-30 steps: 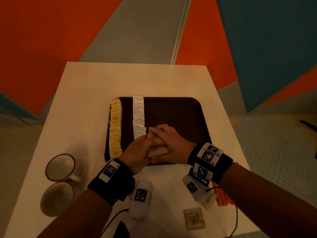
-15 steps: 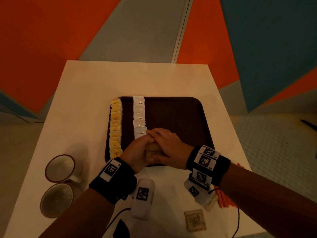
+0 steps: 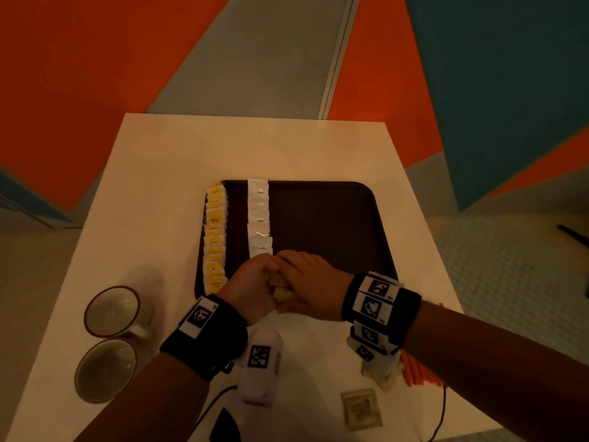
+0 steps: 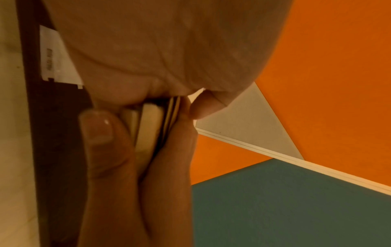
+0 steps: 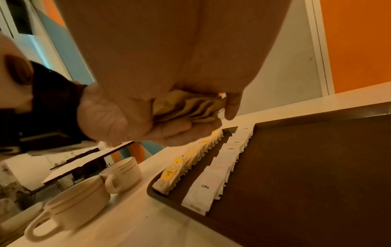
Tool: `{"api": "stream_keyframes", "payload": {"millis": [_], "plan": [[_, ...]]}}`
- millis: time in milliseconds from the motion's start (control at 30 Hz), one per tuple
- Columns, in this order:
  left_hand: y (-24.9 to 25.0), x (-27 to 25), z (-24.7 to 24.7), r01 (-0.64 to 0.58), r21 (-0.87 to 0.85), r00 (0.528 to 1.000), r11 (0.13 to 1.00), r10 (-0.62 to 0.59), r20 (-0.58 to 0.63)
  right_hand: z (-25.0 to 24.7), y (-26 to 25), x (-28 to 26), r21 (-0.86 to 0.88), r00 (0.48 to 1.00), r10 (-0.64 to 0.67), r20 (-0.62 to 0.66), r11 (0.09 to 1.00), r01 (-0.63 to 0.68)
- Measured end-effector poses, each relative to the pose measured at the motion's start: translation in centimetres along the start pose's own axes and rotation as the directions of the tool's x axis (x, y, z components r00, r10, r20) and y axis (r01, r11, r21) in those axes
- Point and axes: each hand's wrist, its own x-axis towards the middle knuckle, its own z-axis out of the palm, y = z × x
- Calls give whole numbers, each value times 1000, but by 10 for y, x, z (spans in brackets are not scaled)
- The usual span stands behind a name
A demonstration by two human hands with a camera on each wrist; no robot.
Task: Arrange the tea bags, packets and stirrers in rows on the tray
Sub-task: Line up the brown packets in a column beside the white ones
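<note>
Tan packets (image 3: pixel 280 287), a fanned stack, pinched between left hand (image 3: pixel 251 290) and right hand (image 3: pixel 314 287) above the dark tray's (image 3: pixel 334 218) near edge. Yellow tea bags (image 3: pixel 215 237) and white coffee packets (image 3: pixel 259 218) lie in two rows on the tray; two cups (image 3: pixel 110 341) stand left of it.

text: "Coffee" | on: white packets (image 5: pixel 206 192) | where: tray (image 5: pixel 306 167)

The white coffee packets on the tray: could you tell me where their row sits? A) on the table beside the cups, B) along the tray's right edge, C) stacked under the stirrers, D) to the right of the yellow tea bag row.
D: on the tray, the white coffee packets run in a row just right of the yellow tea bags.
</note>
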Motion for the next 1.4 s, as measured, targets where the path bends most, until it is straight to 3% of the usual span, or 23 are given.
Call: {"api": "stream_keyframes", "payload": {"millis": [267, 400, 500, 633, 767, 967, 1200, 1400], "plan": [[9, -9, -10, 47, -90, 998, 995, -43, 49, -10, 0, -3, 368, 995, 47, -93, 930, -9], [6, -15, -17, 99, -101, 992, 990, -89, 93, -8, -3, -5, 396, 994, 40, -102, 918, 4], [8, -17, -18, 65, -69, 993, 996, -57, 108, -10, -2, -6, 423, 992, 20, -127, 905, 36], [12, -21, -2, 29, 17, 990, 999, -31, 135, -12, -11, -10, 572, 967, 10, -256, 808, 143], [14, -21, 11, -1, 63, 995, 998, -5, 101, -5, -19, -7, 476, 940, 30, -339, 868, 144], [7, -16, 14, -83, 81, 994, 993, 77, 78, -7, -15, -9, 320, 934, 60, -353, 945, 60], [2, -11, 20, -75, 85, 996, 994, 70, 63, 0, -18, -4, 438, 943, 134, -303, 899, 14], [-2, -14, 19, -105, 125, 994, 987, 99, 52, -5, -18, -2, 666, 948, 180, -264, 744, 44]]}}
